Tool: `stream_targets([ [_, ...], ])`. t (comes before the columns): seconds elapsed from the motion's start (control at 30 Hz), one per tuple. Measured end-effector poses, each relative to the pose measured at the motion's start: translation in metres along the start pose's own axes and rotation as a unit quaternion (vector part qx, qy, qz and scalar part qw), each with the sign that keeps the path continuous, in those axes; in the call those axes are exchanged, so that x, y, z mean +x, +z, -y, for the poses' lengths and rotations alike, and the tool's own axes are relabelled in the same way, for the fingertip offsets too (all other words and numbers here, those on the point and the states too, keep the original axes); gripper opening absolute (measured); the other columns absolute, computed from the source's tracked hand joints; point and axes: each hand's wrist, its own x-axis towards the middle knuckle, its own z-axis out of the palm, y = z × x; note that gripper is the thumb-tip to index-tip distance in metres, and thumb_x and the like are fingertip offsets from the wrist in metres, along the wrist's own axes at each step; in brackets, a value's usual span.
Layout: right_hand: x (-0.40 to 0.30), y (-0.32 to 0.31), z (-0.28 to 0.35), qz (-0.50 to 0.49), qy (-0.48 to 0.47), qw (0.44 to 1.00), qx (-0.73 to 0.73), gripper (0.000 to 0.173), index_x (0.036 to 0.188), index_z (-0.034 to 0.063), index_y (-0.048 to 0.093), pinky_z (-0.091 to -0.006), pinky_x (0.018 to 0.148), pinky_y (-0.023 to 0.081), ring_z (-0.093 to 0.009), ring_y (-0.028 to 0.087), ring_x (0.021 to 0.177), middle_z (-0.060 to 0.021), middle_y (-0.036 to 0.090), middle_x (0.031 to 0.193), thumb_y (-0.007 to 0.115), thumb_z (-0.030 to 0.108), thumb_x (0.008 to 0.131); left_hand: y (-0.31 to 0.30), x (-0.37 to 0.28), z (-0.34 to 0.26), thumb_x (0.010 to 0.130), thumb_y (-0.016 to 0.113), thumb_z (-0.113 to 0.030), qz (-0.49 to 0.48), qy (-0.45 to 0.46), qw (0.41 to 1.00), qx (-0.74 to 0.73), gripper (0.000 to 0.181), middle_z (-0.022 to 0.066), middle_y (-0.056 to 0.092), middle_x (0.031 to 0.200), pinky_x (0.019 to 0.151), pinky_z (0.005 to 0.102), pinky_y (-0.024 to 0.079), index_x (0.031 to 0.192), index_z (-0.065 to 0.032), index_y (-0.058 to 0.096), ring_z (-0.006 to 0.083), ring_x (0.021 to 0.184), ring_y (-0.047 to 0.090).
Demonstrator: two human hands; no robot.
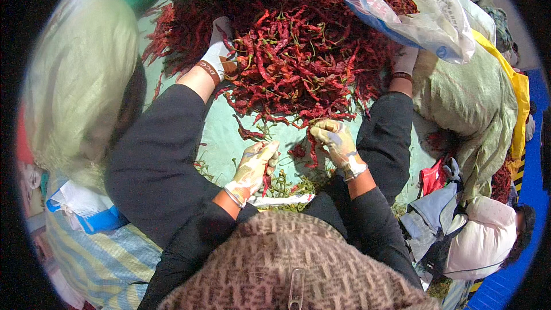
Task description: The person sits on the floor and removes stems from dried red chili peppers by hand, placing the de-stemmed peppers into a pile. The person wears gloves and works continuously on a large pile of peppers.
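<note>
My left hand [254, 168], in a stained pale work glove, is closed around red dried chili peppers [266, 184], their ends poking out below the fingers. My right hand [338, 143], gloved alike, pinches another dried chili pepper [312, 153] that hangs downward from the fingertips. Just beyond both hands rises a large heap of dried red chilies [292, 64] with some green stems among them. A few loose chilies [247, 131] lie on the pale green sheet [219, 137] near my left hand. Below the hands, a pile of greenish stems [282, 185] lies close to my body.
My socked feet flank the heap, the left sock [217, 47] plainly visible. A full pale woven sack [86, 73] stands at left, another sack [465, 107] at right. A printed plastic bag [430, 21] overhangs the heap. A person in a white top [482, 241] is at lower right.
</note>
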Motion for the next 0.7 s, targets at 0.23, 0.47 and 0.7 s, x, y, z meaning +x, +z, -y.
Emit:
stream_targets([
  [0.23, -0.031, 0.037, -0.024, 0.077, 0.011, 0.981, 0.178, 0.026, 0.093, 0.0036, 0.065, -0.0231, 0.056, 0.042, -0.007, 0.052, 0.062, 0.0035, 0.061, 0.075, 0.071, 0.028, 0.088, 0.016, -0.010, -0.005, 0.092, 0.065, -0.019, 0.076, 0.051, 0.990, 0.107, 0.023, -0.0059, 0.060, 0.078, 0.051, 0.0180, 0.038, 0.109, -0.0028, 0.063, 0.0021, 0.058, 0.048],
  [0.47, -0.049, 0.056, -0.024, 0.034, 0.045, 0.985, 0.166, 0.017, 0.089, -0.0015, 0.064, -0.0220, 0.059, 0.047, -0.008, 0.058, 0.061, -0.0006, 0.061, 0.073, 0.065, 0.015, 0.089, 0.003, -0.001, 0.010, 0.088, 0.070, -0.023, 0.067, 0.110, 0.974, 0.188, 0.025, -0.0015, 0.065, 0.085, 0.061, 0.0200, 0.044, 0.100, -0.0014, 0.066, 0.0049, 0.069, 0.055],
  [0.7, -0.060, 0.054, -0.017, -0.003, -0.059, 0.998, -0.037, 0.022, 0.075, 0.0010, 0.059, -0.0311, 0.054, 0.037, -0.013, 0.044, 0.057, -0.0036, 0.051, 0.061, 0.061, 0.018, 0.088, -0.001, -0.006, 0.019, 0.086, 0.069, -0.018, 0.098, 0.082, 0.963, 0.236, 0.018, -0.0022, 0.061, 0.078, 0.063, 0.0240, 0.045, 0.091, -0.0003, 0.065, 0.0067, 0.070, 0.054],
])
